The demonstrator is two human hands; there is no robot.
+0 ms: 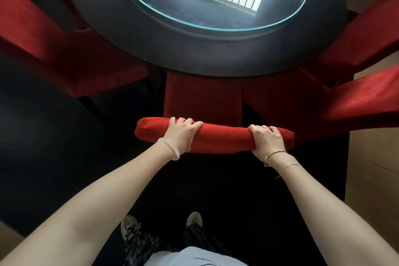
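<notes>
A pale grey top (194,257) fills the bottom edge, and two bare forearms run forward from it to the chair in front. Beyond stands the round dark table (151,34), matt and smooth. A round glass turntable (183,6) lies on it — its edge shows green and its face mirrors a barred window. Red fabric-covered chairs (64,56) stand close round the table on both sides, their cloth soft and nappy. Under the person is a black carpet (43,136), and pale wooden boards (377,168) show at the right.

Just this side of the table, the red padded chair back (222,139) lies across the view as a plump, rounded roll of the same cloth. Its seat (203,95) reaches to the table edge. The left hand (181,134) grips the roll towards its left end, fingers curled over the top. The right hand (266,139) grips it near the right end in the same way. Two grey laced trainers (129,229) stand on the carpet below. A milky white bangle (170,148) rings the left wrist — thin gold bracelets (276,154) the right.
</notes>
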